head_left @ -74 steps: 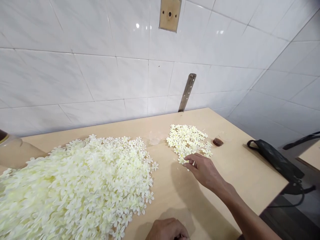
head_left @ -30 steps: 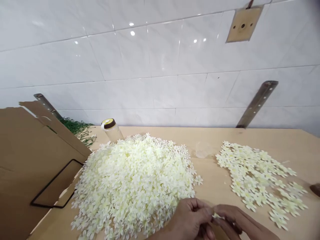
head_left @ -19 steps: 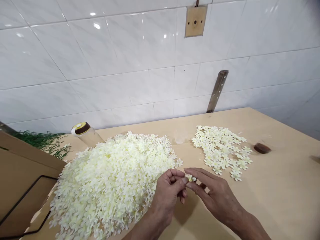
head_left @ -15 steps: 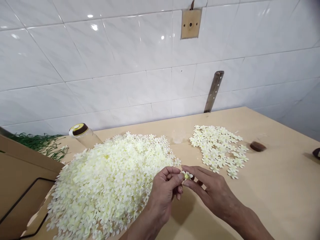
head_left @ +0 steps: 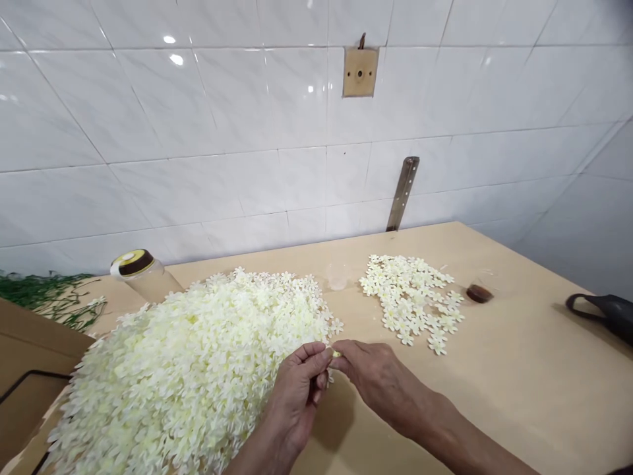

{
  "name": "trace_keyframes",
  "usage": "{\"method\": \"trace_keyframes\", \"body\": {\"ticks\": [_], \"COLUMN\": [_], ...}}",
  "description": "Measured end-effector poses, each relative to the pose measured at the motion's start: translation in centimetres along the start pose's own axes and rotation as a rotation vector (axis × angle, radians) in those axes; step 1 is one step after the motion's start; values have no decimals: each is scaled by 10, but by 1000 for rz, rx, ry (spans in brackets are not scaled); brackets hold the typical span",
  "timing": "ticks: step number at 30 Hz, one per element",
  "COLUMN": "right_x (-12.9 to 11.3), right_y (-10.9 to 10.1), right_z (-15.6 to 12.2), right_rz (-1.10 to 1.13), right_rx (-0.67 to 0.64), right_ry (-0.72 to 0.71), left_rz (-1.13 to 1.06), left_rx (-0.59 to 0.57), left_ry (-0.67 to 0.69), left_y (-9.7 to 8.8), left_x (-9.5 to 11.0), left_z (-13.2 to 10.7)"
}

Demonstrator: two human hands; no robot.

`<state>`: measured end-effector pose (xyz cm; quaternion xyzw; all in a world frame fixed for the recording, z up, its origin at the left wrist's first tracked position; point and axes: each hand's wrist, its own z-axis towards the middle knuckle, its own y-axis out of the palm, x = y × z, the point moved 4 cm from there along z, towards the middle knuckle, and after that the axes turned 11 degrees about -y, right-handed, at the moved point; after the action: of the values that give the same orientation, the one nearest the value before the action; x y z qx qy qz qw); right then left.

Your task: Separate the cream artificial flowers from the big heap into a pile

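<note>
A small white artificial flower [head_left: 336, 354] with a yellowish centre is pinched between my two hands, mostly covered by the fingertips. My left hand [head_left: 302, 382] grips it from the left with thumb and forefinger, its other fingers curled in. From the right, my right hand [head_left: 370, 369] closes thumb and fingers on the same flower. Beside and behind my left hand spreads a big heap of white flowers [head_left: 212, 356]. Beyond my right hand, a smaller, flatter group of white flowers [head_left: 410, 293] lies on the tan table [head_left: 504, 369].
A clear bottle with a brown and yellow lid [head_left: 136, 262] leans behind the heap. Green stems [head_left: 49, 293] and a cardboard box [head_left: 34, 356] are at left. A dark brown round piece [head_left: 479, 293] and a black-handled object [head_left: 606, 310] lie right. A metal strip [head_left: 403, 193] leans on the tiled wall.
The fingers of my right hand have closed over the flower, which now shows less. The view has turned right and tilted up, bringing the black-handled object further into sight.
</note>
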<state>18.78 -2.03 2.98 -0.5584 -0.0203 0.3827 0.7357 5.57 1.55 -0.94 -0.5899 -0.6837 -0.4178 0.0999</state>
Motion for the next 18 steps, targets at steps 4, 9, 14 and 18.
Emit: {"method": "trace_keyframes", "body": {"ticks": [4, 9, 14, 18], "right_x": [-3, -2, -5, -2], "right_y": [3, 3, 3, -11], "right_z": [3, -9, -15, -11], "right_rz": [17, 36, -42, -130], "right_rx": [-132, -153, -22, 88], "right_ry": [0, -30, -56, -42], "left_rz": [-17, 12, 180, 527], "left_rx": [17, 9, 5, 71], "left_ry": [-18, 1, 137, 493], "left_y": [-7, -5, 7, 8], "left_x": [-6, -15, -6, 12], "left_z": [3, -1, -7, -25]}}
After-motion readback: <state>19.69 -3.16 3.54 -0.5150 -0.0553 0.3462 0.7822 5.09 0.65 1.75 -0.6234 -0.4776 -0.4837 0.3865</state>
